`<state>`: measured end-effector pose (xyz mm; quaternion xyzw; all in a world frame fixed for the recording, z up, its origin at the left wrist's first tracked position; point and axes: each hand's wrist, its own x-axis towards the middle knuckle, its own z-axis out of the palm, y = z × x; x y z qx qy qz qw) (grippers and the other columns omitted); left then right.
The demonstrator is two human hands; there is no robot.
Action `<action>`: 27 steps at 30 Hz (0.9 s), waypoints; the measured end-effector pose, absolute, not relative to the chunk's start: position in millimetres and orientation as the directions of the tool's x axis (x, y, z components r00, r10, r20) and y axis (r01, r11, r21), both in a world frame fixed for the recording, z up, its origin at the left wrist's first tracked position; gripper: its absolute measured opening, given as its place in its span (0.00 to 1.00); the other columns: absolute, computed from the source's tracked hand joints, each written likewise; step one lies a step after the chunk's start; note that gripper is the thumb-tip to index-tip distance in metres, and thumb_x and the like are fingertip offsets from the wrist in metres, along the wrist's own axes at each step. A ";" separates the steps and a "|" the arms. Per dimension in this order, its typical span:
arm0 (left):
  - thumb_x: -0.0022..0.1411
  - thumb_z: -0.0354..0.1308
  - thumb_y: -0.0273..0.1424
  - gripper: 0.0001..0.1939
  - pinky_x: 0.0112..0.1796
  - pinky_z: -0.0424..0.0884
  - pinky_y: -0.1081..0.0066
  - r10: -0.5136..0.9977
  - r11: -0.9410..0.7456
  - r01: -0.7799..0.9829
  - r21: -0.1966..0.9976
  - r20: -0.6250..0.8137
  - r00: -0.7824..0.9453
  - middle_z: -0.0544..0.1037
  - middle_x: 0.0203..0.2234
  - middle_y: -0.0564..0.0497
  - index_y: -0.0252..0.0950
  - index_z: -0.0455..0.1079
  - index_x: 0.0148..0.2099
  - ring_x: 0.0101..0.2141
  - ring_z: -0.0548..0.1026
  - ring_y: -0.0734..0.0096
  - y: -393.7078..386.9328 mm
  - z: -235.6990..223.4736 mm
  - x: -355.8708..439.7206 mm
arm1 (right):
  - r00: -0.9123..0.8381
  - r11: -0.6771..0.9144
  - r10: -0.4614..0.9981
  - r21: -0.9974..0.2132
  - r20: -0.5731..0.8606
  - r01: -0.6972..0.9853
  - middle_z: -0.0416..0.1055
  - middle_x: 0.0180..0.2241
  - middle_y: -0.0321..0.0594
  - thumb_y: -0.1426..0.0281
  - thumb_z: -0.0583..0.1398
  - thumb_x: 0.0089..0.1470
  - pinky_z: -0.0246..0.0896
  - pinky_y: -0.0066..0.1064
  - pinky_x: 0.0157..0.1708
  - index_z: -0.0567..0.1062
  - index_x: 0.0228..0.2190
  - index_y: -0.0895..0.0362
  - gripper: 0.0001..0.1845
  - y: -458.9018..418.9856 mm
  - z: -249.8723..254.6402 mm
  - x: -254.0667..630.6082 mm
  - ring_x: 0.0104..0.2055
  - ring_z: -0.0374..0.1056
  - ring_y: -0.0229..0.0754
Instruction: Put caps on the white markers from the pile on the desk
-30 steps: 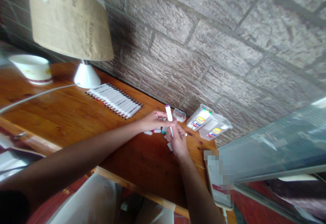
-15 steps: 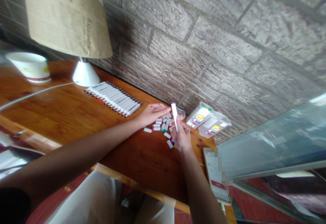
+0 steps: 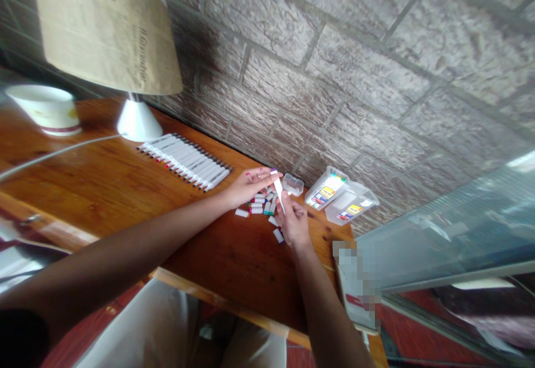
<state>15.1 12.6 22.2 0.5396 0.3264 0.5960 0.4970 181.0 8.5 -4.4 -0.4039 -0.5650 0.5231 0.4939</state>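
In the head view a white marker (image 3: pixel 278 188) with a purple end stands tilted between my hands. My right hand (image 3: pixel 295 224) is closed around its lower part. At its upper, purple end, the thumb and fingers of my left hand (image 3: pixel 249 185) pinch the marker; red marks show on that hand. Below and between the hands lies a pile of loose white marker caps (image 3: pixel 257 206) with coloured ends, partly hidden by my right hand. To the left, several capless-looking markers (image 3: pixel 188 161) lie side by side in a neat row.
A small clear lid (image 3: pixel 293 184) and two clear plastic cases (image 3: pixel 328 188) stand by the brick wall. A lamp (image 3: pixel 139 120) with its cord and a paper cup (image 3: pixel 45 110) are at the left of the wooden table (image 3: pixel 234 267). A pixelated flat object (image 3: pixel 355 290) lies at the right edge.
My right hand has moved left with the marker, bringing its purple end to my left hand's fingers, which now pinch it. The small clear lid shows more fully.
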 end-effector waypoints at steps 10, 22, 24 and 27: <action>0.52 0.66 0.51 0.27 0.32 0.67 0.74 0.953 -0.273 -0.235 0.933 0.295 0.063 0.79 0.34 0.49 0.32 0.76 0.42 0.34 0.75 0.71 15.6 21.4 13.2 | -0.247 0.066 0.965 -0.994 0.085 -0.081 0.59 0.15 0.29 0.46 0.62 0.50 0.36 0.26 0.15 0.75 0.23 0.57 0.26 2.3 5.6 177.5 0.14 0.45 0.29; 0.47 0.69 0.50 0.24 0.26 0.62 0.76 0.961 -0.262 -0.350 0.899 0.209 -0.181 0.72 0.20 0.55 0.33 0.71 0.32 0.22 0.68 0.78 22.5 23.7 6.5 | -0.067 -0.001 0.998 -0.950 0.021 -0.312 0.72 0.23 0.33 0.57 0.70 0.40 0.52 0.22 0.17 0.78 0.30 0.57 0.18 9.8 20.0 183.6 0.19 0.62 0.30; 0.47 0.70 0.50 0.25 0.25 0.62 0.76 0.957 -0.267 -0.350 0.898 0.207 -0.201 0.71 0.19 0.55 0.33 0.70 0.31 0.21 0.67 0.78 22.8 24.0 6.0 | -0.084 0.001 0.996 -0.952 0.028 -0.305 0.72 0.22 0.34 0.57 0.70 0.41 0.52 0.22 0.17 0.78 0.29 0.57 0.18 10.2 17.8 183.5 0.19 0.63 0.31; 0.47 0.69 0.50 0.25 0.25 0.62 0.76 0.949 -0.293 -0.331 0.897 0.231 -0.215 0.70 0.17 0.56 0.33 0.68 0.29 0.20 0.66 0.79 22.3 24.7 6.4 | -0.114 0.003 0.993 -0.954 0.039 -0.301 0.73 0.21 0.35 0.58 0.69 0.43 0.51 0.23 0.16 0.79 0.29 0.58 0.16 10.4 13.8 182.2 0.18 0.63 0.31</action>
